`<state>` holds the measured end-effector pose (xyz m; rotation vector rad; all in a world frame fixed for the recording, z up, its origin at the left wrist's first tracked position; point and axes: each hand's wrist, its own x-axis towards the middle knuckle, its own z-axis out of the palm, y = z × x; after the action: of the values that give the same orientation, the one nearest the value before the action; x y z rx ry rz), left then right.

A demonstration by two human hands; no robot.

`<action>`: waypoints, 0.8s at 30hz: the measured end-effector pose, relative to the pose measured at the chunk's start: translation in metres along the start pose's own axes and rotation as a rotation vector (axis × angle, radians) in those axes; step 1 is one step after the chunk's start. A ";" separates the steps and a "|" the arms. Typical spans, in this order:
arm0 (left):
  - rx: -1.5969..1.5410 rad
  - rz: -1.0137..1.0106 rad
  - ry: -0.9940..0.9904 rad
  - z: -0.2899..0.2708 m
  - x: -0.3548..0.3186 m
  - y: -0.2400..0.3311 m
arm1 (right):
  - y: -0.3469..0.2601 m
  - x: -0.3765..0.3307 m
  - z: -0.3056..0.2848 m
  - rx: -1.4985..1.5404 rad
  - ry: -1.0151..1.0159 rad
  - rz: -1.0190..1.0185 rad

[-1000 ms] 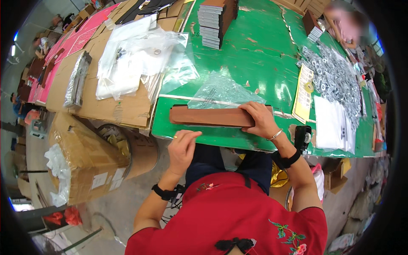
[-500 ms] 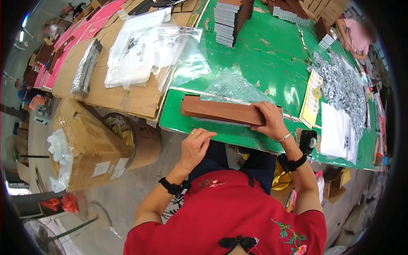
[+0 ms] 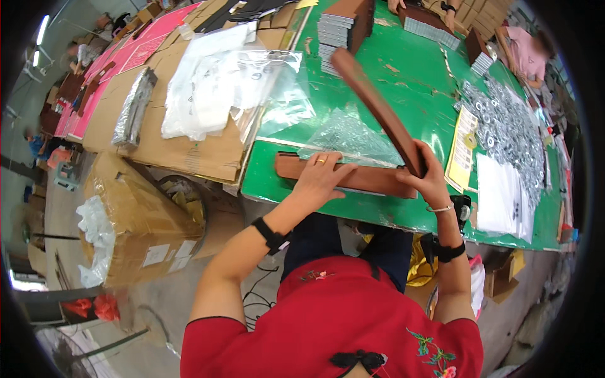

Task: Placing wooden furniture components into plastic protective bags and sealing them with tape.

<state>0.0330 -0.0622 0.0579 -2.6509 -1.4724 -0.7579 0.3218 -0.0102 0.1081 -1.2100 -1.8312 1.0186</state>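
Two pieces: brown lid (image 3: 378,107) lifted and tilted; brown tray (image 3: 353,177) flat at the near edge of the green surface (image 3: 416,69).
Right hand: my right hand (image 3: 428,183) is closed around the lid's near end.
Left hand: my left hand (image 3: 321,179) lies flat, fingers spread, pinning the tray.
Handling: I judge the lid stiff and light, a long lever; grip nearer the middle.
Nearby: clear plastic bag (image 3: 350,135) just behind the tray.
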 end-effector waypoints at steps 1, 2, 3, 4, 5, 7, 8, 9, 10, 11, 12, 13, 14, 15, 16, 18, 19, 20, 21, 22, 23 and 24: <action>-0.091 -0.033 -0.118 0.006 0.006 -0.005 | 0.005 -0.003 -0.005 -0.022 0.040 -0.011; -0.182 -0.073 -0.233 0.008 0.010 -0.010 | 0.006 -0.005 -0.010 -0.046 0.075 -0.023; -0.173 -0.077 -0.232 0.010 0.013 -0.016 | 0.004 -0.008 -0.014 -0.092 0.096 -0.037; -0.179 -0.044 -0.255 0.012 0.019 -0.017 | 0.006 -0.011 -0.020 -0.107 0.119 -0.028; -0.189 -0.009 -0.280 0.013 0.023 -0.019 | 0.007 -0.014 -0.023 -0.044 0.126 -0.006; -0.241 -0.006 -0.310 0.011 0.026 -0.021 | 0.007 -0.021 -0.032 0.006 0.165 0.040; -0.287 -0.017 -0.340 0.008 0.027 -0.020 | 0.006 -0.021 -0.033 0.069 0.172 0.037; -0.305 0.011 -0.357 0.003 0.027 -0.021 | 0.004 -0.021 -0.034 0.131 0.183 0.033; -0.310 -0.036 -0.390 -0.004 0.028 -0.024 | -0.010 -0.021 -0.035 0.228 0.148 0.081; -0.306 -0.082 -0.428 -0.009 0.030 -0.029 | -0.018 -0.021 -0.035 0.273 0.144 0.096; -0.319 -0.048 -0.447 -0.012 0.033 -0.031 | -0.022 -0.022 -0.036 0.319 0.140 0.109; -0.351 -0.087 -0.491 -0.015 0.037 -0.035 | -0.024 -0.023 -0.034 0.388 0.142 0.130; -0.379 -0.129 -0.535 -0.017 0.042 -0.039 | -0.028 -0.025 -0.035 0.424 0.150 0.168; -0.462 -0.172 -0.582 -0.017 0.047 -0.043 | -0.026 -0.027 -0.036 0.433 0.164 0.171; -0.462 -0.160 -0.591 -0.019 0.051 -0.042 | -0.024 -0.028 -0.037 0.443 0.167 0.171; -0.414 -0.121 -0.530 -0.026 0.056 -0.040 | -0.019 -0.032 -0.041 0.455 0.197 0.190; -0.409 -0.129 -0.532 -0.025 0.057 -0.040 | -0.017 -0.033 -0.041 0.466 0.204 0.204; -0.403 -0.070 -0.517 -0.022 0.060 -0.039 | -0.014 -0.036 -0.043 0.492 0.223 0.206; -0.397 -0.013 -0.501 -0.021 0.062 -0.042 | -0.012 -0.038 -0.046 0.494 0.226 0.215; -0.395 -0.019 -0.504 -0.019 0.065 -0.045 | -0.011 -0.040 -0.048 0.494 0.235 0.228; -0.388 0.011 -0.546 -0.018 0.068 -0.049 | -0.011 -0.039 -0.047 0.457 0.223 0.254; -0.382 0.044 -0.588 -0.017 0.071 -0.054 | -0.010 -0.037 -0.047 0.459 0.221 0.257</action>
<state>0.0144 0.0203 0.0909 -3.3961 -1.4748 -0.2775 0.3701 -0.0374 0.1327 -1.2274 -1.2059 1.3030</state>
